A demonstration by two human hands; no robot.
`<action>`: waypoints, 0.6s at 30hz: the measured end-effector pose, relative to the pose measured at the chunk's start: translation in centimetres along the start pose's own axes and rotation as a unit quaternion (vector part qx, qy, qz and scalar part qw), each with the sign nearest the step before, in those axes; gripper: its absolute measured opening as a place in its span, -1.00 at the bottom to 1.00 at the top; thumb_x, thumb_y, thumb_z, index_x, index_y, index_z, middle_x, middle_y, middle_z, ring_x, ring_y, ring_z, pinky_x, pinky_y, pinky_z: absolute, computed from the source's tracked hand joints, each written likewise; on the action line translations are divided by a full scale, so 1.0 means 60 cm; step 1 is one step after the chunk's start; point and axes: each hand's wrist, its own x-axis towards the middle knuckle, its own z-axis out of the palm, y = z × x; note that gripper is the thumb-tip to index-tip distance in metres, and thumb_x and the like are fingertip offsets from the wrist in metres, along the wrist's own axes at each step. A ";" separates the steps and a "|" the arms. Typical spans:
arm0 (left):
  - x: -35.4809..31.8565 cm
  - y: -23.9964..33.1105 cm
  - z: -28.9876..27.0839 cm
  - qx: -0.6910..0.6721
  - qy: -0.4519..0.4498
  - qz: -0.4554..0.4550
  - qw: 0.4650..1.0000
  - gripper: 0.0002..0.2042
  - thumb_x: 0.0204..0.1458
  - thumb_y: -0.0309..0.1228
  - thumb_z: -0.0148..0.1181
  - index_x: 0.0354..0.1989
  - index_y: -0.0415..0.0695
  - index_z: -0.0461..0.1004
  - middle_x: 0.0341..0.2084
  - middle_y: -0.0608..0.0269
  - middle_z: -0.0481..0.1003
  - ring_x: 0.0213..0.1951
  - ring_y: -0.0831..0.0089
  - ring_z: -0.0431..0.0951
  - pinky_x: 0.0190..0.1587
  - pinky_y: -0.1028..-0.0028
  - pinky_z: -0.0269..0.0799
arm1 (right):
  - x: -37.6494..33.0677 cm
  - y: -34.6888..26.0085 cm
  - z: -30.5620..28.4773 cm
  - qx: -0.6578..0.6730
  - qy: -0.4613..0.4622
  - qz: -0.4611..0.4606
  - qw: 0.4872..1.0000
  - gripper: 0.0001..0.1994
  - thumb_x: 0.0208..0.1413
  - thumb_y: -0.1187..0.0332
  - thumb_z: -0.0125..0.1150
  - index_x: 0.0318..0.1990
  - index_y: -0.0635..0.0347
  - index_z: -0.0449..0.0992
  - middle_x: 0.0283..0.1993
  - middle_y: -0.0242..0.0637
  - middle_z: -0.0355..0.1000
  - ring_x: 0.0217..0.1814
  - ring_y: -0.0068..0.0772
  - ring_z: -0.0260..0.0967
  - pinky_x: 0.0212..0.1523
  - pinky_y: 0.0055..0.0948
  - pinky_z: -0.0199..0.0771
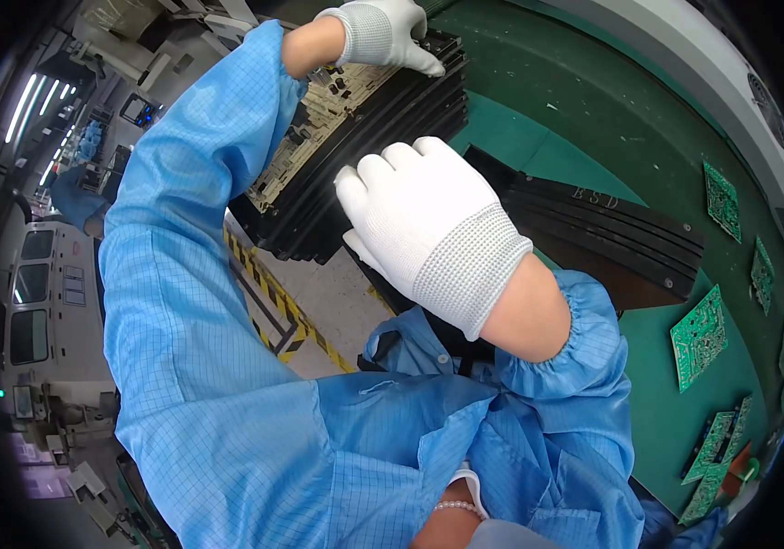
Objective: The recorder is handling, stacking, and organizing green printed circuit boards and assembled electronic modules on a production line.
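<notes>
A stack of black trays or carriers point(369, 123) slants across the upper middle. Tan circuit boards point(323, 114) with small black components show along its upper left face. My left hand point(383, 35), in a white knit glove, grips the far end of the stack, with the thumb pressed along its side. Closer to me, my right hand point(419, 210), gloved alike, is closed with fingers curled. It covers part of the stack's near side. Whatever lies inside its fingers is hidden beneath the glove.
Another black slotted carrier point(607, 224) lies on the green mat point(547, 151) to the right. Several loose green circuit boards point(698, 337) are scattered at the far right. A white machine housing point(685, 46) borders the bench. Yellow-black floor tape point(298, 322) runs below the stack.
</notes>
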 end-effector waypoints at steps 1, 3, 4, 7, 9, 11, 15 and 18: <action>0.001 -0.003 0.008 0.030 0.032 0.021 0.999 -0.42 -0.16 0.12 0.44 -0.29 -0.26 0.63 -0.37 -0.09 0.61 -0.25 0.02 0.63 -0.20 0.19 0.53 | -0.001 -0.001 -0.005 -0.005 -0.010 0.003 1.000 -0.61 0.16 0.14 0.29 -0.03 0.28 0.52 -0.23 -0.23 0.49 -0.12 -0.29 0.47 0.00 -0.36 0.44; -0.002 -0.003 0.014 0.013 0.069 0.025 0.997 -0.44 -0.22 0.07 0.49 -0.31 -0.26 0.62 -0.39 -0.08 0.59 -0.24 -0.01 0.62 -0.18 0.17 0.53 | -0.001 0.000 -0.011 -0.011 -0.013 0.005 1.000 -0.62 0.17 0.14 0.29 -0.03 0.28 0.52 -0.23 -0.23 0.49 -0.11 -0.29 0.48 0.01 -0.36 0.45; -0.003 -0.004 0.015 0.013 0.069 0.024 0.997 -0.44 -0.22 0.07 0.49 -0.31 -0.26 0.62 -0.39 -0.08 0.59 -0.24 -0.01 0.62 -0.18 0.17 0.53 | -0.002 0.000 -0.012 -0.017 -0.017 0.008 1.000 -0.62 0.17 0.14 0.29 -0.03 0.27 0.52 -0.23 -0.24 0.49 -0.11 -0.30 0.48 0.01 -0.36 0.45; -0.009 -0.001 0.018 0.025 0.069 0.014 0.997 -0.44 -0.22 0.07 0.48 -0.31 -0.26 0.62 -0.37 -0.09 0.59 -0.22 -0.03 0.61 -0.17 0.17 0.53 | 0.000 0.003 -0.012 -0.027 -0.026 0.010 0.999 -0.61 0.17 0.13 0.29 -0.03 0.27 0.52 -0.24 -0.24 0.49 -0.10 -0.30 0.48 0.02 -0.35 0.45; -0.010 0.004 0.023 0.093 0.113 0.037 0.989 -0.47 -0.23 0.04 0.48 -0.35 -0.26 0.64 -0.40 -0.11 0.60 -0.25 -0.04 0.62 -0.17 0.16 0.54 | -0.001 0.002 -0.013 -0.016 -0.021 0.014 1.000 -0.61 0.16 0.13 0.30 -0.02 0.27 0.52 -0.24 -0.24 0.49 -0.10 -0.29 0.48 0.02 -0.34 0.46; -0.009 0.012 0.027 0.070 0.111 0.021 0.991 -0.52 -0.23 0.00 0.47 -0.39 -0.24 0.66 -0.44 -0.11 0.59 -0.29 -0.04 0.63 -0.17 0.16 0.55 | -0.003 0.002 -0.017 -0.005 -0.020 0.022 1.000 -0.61 0.14 0.16 0.31 -0.01 0.27 0.52 -0.23 -0.22 0.49 -0.09 -0.26 0.48 0.04 -0.31 0.46; -0.043 0.035 0.028 0.082 0.140 0.013 0.987 -0.56 -0.18 -0.06 0.45 -0.32 -0.23 0.67 -0.40 -0.11 0.62 -0.25 0.00 0.65 -0.14 0.19 0.56 | -0.006 -0.001 -0.020 -0.015 -0.034 0.012 0.999 -0.62 0.14 0.19 0.30 -0.01 0.27 0.52 -0.22 -0.20 0.49 -0.07 -0.24 0.48 0.06 -0.30 0.47; -0.054 -0.005 -0.011 -0.111 0.033 0.002 0.993 -0.53 -0.01 -0.05 0.34 -0.13 -0.25 0.64 -0.25 -0.06 0.64 -0.17 0.11 0.65 -0.07 0.25 0.55 | -0.013 0.000 -0.021 0.001 -0.003 -0.005 1.000 -0.78 0.16 0.35 0.22 -0.09 0.26 0.53 -0.21 -0.21 0.51 -0.06 -0.33 0.50 0.01 -0.34 0.43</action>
